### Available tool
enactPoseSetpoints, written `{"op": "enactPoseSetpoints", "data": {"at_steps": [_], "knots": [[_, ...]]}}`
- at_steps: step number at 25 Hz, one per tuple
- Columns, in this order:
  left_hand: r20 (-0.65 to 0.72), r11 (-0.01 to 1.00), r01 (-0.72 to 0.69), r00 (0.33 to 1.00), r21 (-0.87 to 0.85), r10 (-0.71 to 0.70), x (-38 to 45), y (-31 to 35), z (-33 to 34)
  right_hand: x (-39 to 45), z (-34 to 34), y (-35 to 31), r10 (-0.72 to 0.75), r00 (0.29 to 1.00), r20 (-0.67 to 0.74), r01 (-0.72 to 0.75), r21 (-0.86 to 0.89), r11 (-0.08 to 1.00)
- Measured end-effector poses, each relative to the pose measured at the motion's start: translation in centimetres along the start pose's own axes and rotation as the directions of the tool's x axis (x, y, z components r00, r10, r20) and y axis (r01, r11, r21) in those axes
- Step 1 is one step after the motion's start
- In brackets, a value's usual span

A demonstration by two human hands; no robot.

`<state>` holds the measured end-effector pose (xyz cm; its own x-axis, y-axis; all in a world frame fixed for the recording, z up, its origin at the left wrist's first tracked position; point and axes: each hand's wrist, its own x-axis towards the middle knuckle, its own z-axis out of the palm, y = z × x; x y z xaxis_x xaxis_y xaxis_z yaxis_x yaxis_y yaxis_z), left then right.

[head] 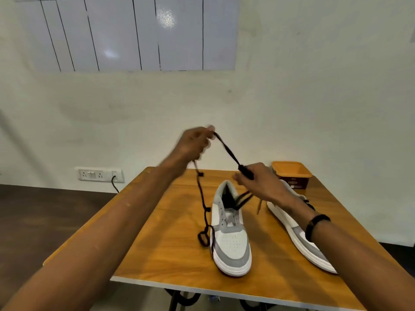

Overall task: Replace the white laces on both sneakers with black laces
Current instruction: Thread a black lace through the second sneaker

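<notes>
Both forearms bare, no sleeves in view. Right wrist carries a black band (315,223), narrow, sitting snug just behind the hand.

Counter (170,250): wood-grain top, orange-brown, smooth with a low sheen; pale edge strip along the front. Centre sneaker (232,241): smooth white upper with grey panels of matt look, perforated toe, white rubbery sole. Black lace (226,149): woven cloth, matt. Tub (292,173), right of centre: orange plastic, smooth. Board (139,32), upper left of frame: glossy white, showed glare spots. Wall (314,97): matt, pale.
</notes>
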<state>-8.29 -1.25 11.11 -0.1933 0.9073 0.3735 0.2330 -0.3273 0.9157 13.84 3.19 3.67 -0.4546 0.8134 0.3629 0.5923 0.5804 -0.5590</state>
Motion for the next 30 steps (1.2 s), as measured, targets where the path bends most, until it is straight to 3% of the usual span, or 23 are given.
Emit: {"op": "enactPoseSetpoints", "data": {"at_steps": [2,4,5,7,9,11,14,16,19,21,24,27,30], "knots": [[-0.249,0.967,0.090,0.957,-0.239,-0.150,1.3,0.2,-4.5,-0.7,-1.2,3.5,0.131,0.986,-0.100,-0.122,0.087,0.989],[-0.342,0.913,0.194,0.883,-0.360,-0.323,1.5,-1.4,-8.6,-1.7,-2.1,7.1,0.349,0.930,-0.117,-0.277,0.402,0.873],[-0.331,0.877,0.263,0.851,-0.403,-0.407,1.3,-2.6,-9.8,-1.9,-2.3,8.4,0.456,0.889,-0.041,-0.347,0.589,0.730],[-0.206,0.777,0.379,0.820,-0.502,-0.533,0.4,-5.1,-9.5,-2.1,-2.0,9.2,0.567,0.814,0.127,-0.480,0.697,0.533],[-0.034,0.698,0.467,0.818,-0.543,-0.574,-0.4,-5.9,-6.8,-1.7,-1.1,8.3,0.590,0.768,0.249,-0.615,0.548,0.568],[0.069,0.762,0.507,0.847,-0.402,-0.527,-0.7,-5.3,-3.6,-0.7,-0.6,5.5,0.502,0.795,0.340,-0.602,0.348,0.719],[0.187,0.933,0.360,0.916,0.009,-0.355,0.1,-3.1,0.1,1.6,0.0,0.6,0.242,0.955,0.172,-0.261,0.097,0.960],[0.279,0.952,0.211,0.922,0.222,-0.269,0.7,-1.8,1.4,3.1,-0.2,-2.0,0.029,0.997,0.073,-0.032,0.037,0.999],[0.299,0.962,0.087,0.940,0.257,-0.165,0.5,-1.4,1.1,4.5,-0.8,-3.3,-0.061,0.998,0.016,0.061,0.020,0.998],[0.314,0.976,0.017,0.946,0.215,-0.085,0.0,-1.9,0.0,4.5,-1.2,-2.7,-0.010,1.000,0.007,0.009,0.038,0.999],[0.310,0.938,-0.037,0.948,0.345,-0.076,-0.7,-4.1,-3.1,4.6,-2.0,0.5,0.276,0.960,-0.052,-0.259,0.221,0.940],[0.280,0.886,0.068,0.935,0.458,-0.216,-2.1,-6.9,-6.8,4.4,-3.7,4.3,0.584,0.804,-0.114,-0.460,0.504,0.731],[0.217,0.832,0.191,0.913,0.521,-0.345,-2.8,-8.6,-8.1,4.4,-3.9,5.7,0.643,0.765,-0.034,-0.554,0.476,0.683]]}}
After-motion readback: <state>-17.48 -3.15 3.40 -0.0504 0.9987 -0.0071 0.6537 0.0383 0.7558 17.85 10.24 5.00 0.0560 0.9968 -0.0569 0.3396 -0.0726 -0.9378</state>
